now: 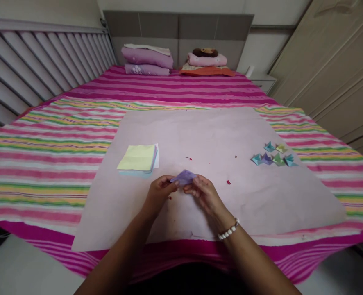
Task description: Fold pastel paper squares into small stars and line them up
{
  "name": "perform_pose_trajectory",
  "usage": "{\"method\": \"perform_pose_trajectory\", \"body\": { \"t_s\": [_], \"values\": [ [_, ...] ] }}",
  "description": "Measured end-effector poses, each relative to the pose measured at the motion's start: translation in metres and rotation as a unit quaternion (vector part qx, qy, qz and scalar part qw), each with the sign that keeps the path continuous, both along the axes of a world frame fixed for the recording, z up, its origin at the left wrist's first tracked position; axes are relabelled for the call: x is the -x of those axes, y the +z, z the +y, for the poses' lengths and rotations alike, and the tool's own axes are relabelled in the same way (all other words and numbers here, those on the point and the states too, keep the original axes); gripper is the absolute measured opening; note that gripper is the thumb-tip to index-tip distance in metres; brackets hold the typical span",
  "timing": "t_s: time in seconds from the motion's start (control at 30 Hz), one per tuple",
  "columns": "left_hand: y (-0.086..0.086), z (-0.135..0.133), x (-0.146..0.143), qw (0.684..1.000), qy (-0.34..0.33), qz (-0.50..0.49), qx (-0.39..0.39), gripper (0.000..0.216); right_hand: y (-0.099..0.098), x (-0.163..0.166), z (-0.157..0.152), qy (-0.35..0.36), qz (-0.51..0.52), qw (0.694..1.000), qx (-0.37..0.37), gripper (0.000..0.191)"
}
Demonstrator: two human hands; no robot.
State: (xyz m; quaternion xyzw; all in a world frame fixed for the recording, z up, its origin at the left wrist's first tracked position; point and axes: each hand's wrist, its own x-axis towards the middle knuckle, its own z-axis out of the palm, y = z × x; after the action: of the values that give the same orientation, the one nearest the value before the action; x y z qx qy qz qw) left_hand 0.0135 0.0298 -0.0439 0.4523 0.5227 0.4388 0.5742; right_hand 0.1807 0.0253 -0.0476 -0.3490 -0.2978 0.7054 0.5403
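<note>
A small folded purple paper is pinched between both my hands, just above a large pale pink sheet spread on the bed. My left hand grips the paper's left side with closed fingers. My right hand, with a white bead bracelet at the wrist, holds its right side. To the left lies a stack of square coloured papers with a yellow sheet on top. Several finished folded paper shapes in blue, purple, green and yellow lie at the right of the sheet.
The bed has a pink, yellow and green striped cover. Folded purple bedding and a pink pillow with a soft toy lie at the headboard. A slatted rail runs along the left, wardrobe doors stand at the right. Tiny red scraps dot the sheet.
</note>
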Motion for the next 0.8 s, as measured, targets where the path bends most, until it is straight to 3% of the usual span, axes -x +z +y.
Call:
{"method": "perform_pose_trajectory", "body": {
  "t_s": [0.1, 0.23, 0.3, 0.57, 0.8],
  "values": [
    [-0.001, -0.002, 0.000, 1.000, 0.006, -0.019, 0.023, 0.028, -0.003, 0.000, -0.001, 0.003, -0.052, 0.998, -0.018, 0.040],
    [0.004, -0.005, -0.001, 0.999, 0.001, -0.031, 0.008, 0.026, -0.009, 0.004, -0.001, 0.007, -0.125, 0.992, -0.017, 0.026],
    [0.007, -0.006, -0.003, 0.999, -0.006, -0.039, -0.004, 0.026, -0.011, 0.006, -0.001, -0.002, -0.146, 0.989, -0.014, 0.030],
    [0.010, -0.002, -0.005, 0.998, -0.053, -0.019, 0.028, 0.026, -0.008, 0.008, -0.004, 0.021, -0.189, 0.981, -0.032, 0.033],
    [0.022, 0.005, -0.005, 0.999, -0.015, 0.002, 0.035, 0.028, -0.013, 0.011, -0.010, 0.041, -0.190, 0.981, -0.027, 0.033]
  ]
}}
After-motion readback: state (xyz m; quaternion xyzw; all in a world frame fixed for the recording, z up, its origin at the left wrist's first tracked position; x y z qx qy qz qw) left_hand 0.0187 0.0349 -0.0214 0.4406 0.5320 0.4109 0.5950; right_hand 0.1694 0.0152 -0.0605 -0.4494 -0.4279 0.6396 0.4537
